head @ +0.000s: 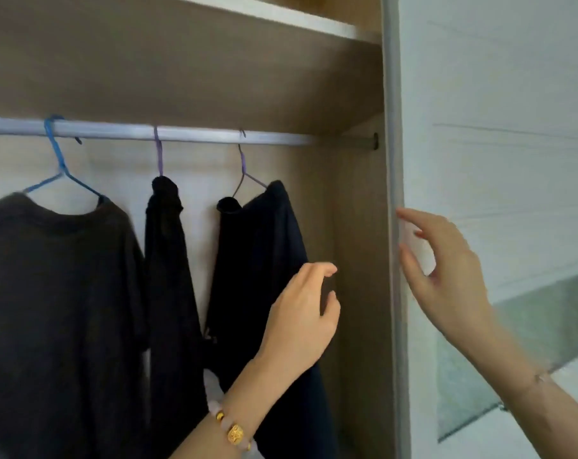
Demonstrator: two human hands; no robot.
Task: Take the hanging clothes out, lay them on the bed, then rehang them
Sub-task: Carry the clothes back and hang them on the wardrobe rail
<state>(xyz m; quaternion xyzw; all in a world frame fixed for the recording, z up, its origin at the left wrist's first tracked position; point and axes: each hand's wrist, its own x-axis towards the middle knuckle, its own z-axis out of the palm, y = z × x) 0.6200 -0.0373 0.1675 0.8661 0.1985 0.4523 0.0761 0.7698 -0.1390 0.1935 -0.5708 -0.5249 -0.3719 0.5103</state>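
1. Left hand [300,313]: fingers loosely curled, gripping nothing, in front of the navy garment [264,233]; beaded bracelet [235,432] on the wrist.
2. Right hand [443,270]: fingers spread, empty, at the door edge [393,144] beyond the rail's right end.
3. Rail [181,134]: below it hang the grey top [59,293] at left, the black garment [168,276] in the middle and the navy garment rightmost.

A home wardrobe: beige wood-laminate inner walls [357,226], a white shelf board [281,19] on top, a silver metal rail [198,134] carrying dark garments [55,276] on a thin blue wire hanger [57,160] and two purple ones [158,150], beside a pale sliding door [496,94] with a frosted panel [529,342].
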